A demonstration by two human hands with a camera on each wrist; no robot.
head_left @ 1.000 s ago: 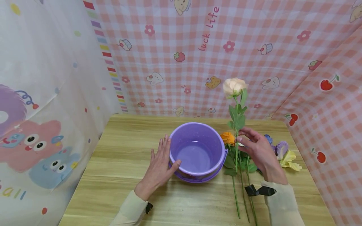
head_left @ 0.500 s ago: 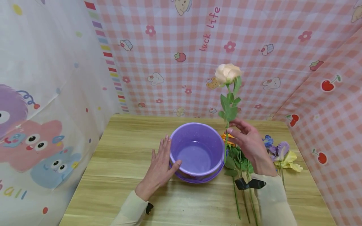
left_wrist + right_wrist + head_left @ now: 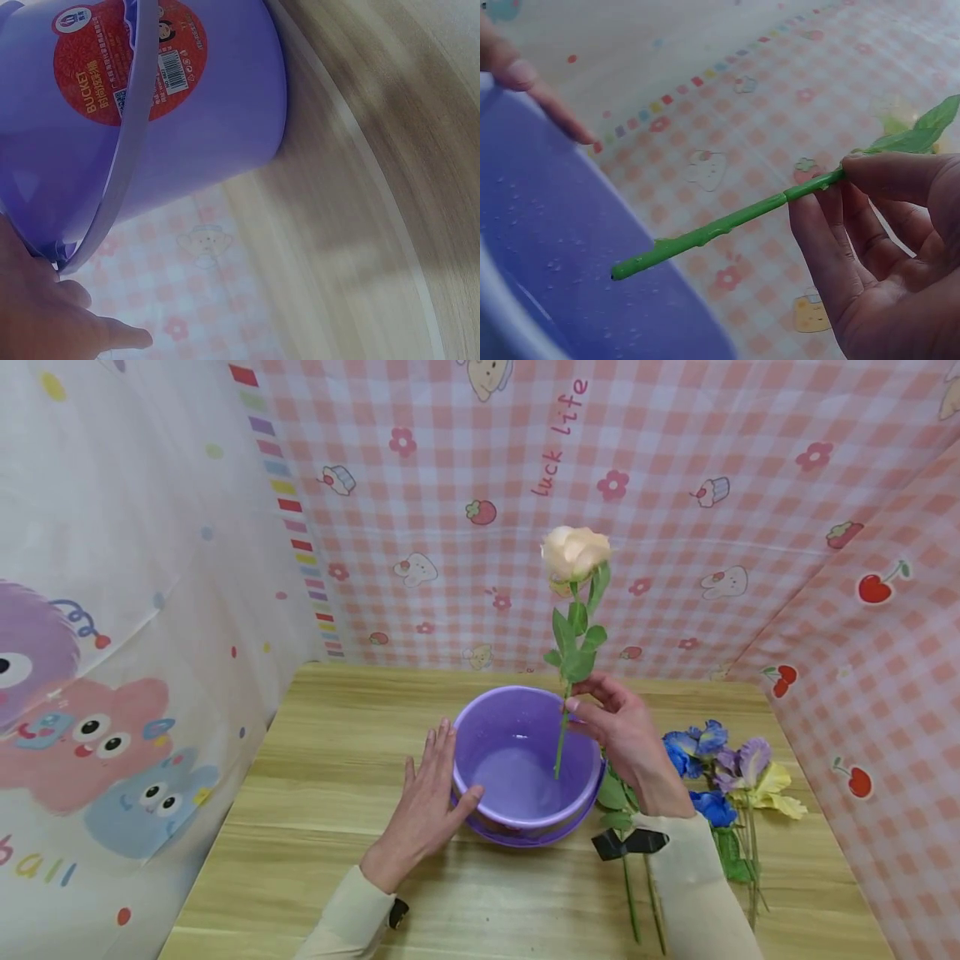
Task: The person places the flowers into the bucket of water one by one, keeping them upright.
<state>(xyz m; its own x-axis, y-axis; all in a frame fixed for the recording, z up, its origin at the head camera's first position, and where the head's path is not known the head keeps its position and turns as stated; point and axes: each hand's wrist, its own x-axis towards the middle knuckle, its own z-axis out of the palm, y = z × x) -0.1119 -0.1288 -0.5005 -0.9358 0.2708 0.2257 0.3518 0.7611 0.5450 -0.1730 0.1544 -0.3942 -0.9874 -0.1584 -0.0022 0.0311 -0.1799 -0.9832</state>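
Note:
A pale peach rose (image 3: pixel 576 553) stands nearly upright in my right hand (image 3: pixel 630 743), which pinches its green stem between thumb and fingers. In the head view, the cut stem end overlaps the inside of the purple bucket (image 3: pixel 491 718). The right wrist view shows the bare lower stem (image 3: pixel 720 223) beside the bucket's inner wall (image 3: pixel 577 217), which has droplets on it. My left hand (image 3: pixel 420 802) rests against the bucket's left side with straight fingers. A red label (image 3: pixel 97 67) and the bucket handle (image 3: pixel 127 150) show in the left wrist view.
Blue flowers (image 3: pixel 714 808), a purple flower (image 3: pixel 752 762) and a yellow flower (image 3: pixel 772 789) lie at the right of the wooden table (image 3: pixel 315 777). More stems (image 3: pixel 630 902) lie partly under my right forearm. A pink checked cloth (image 3: pixel 450 452) hangs behind.
My right hand has moved left with the rose, from above the lying flowers to over the bucket. More blue flowers are uncovered; the orange flower is now hidden. The left hand has stayed put.

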